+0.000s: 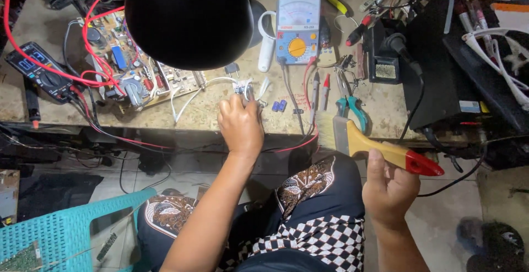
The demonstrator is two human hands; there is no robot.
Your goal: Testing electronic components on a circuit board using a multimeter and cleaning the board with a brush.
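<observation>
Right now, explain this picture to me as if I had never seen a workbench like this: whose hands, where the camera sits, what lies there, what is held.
There is no machine here: a seated person works with two bare hands, and the single camera is worn on their head, looking down. The left hand rests at the bench edge on a small part with white wires; what it is I cannot tell. The right hand holds a paintbrush with a yellow and red handle. On the workbench lie a circuit board, a blue analog meter, a black digital meter, green-handled pliers and red wires. The black lamp shade hangs just below the camera.
</observation>
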